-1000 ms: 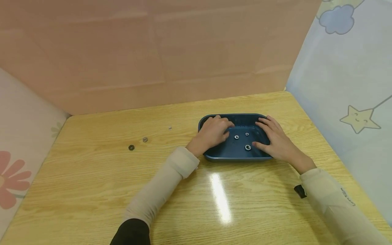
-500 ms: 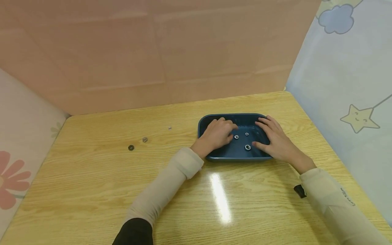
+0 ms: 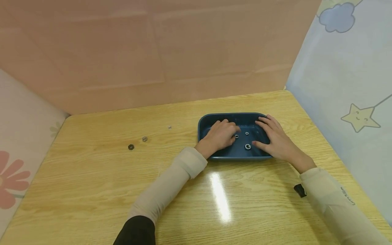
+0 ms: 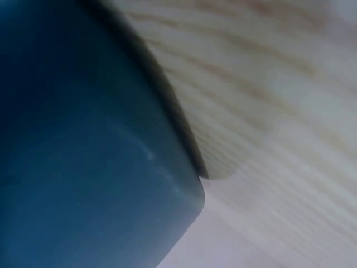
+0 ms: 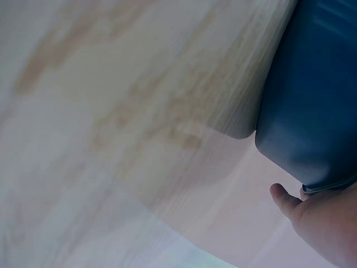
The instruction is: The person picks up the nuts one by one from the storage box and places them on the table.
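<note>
A dark blue tray [image 3: 237,158] lies on the wooden table, with 3 small metal nuts showing on its floor. My left hand [image 3: 219,134] reaches in over the tray's left side, fingers bent. Its thumb and index finger lie on either side of one nut [image 3: 237,136], with a gap between the tips; firm contact is not visible. Beside it are a smaller nut [image 3: 247,133] and a larger nut [image 3: 247,147]. At the tray's right end rests my right hand [image 3: 277,141], fingers spread over the rim and thumb extended inside. The left wrist view shows only the tray wall [image 4: 100,178] and table.
Left of the tray, a dark nut [image 3: 131,147], a silver nut [image 3: 145,139] and a tiny nut [image 3: 169,127] lie apart on the table [image 3: 101,183]. A pinkish wall covering [image 3: 171,58] stands behind, and a patterned one [image 3: 346,85] at the right.
My left hand has moved right inside the tray until its thumb and index finger came up to the nut. The right hand and the nuts have stayed in place.
</note>
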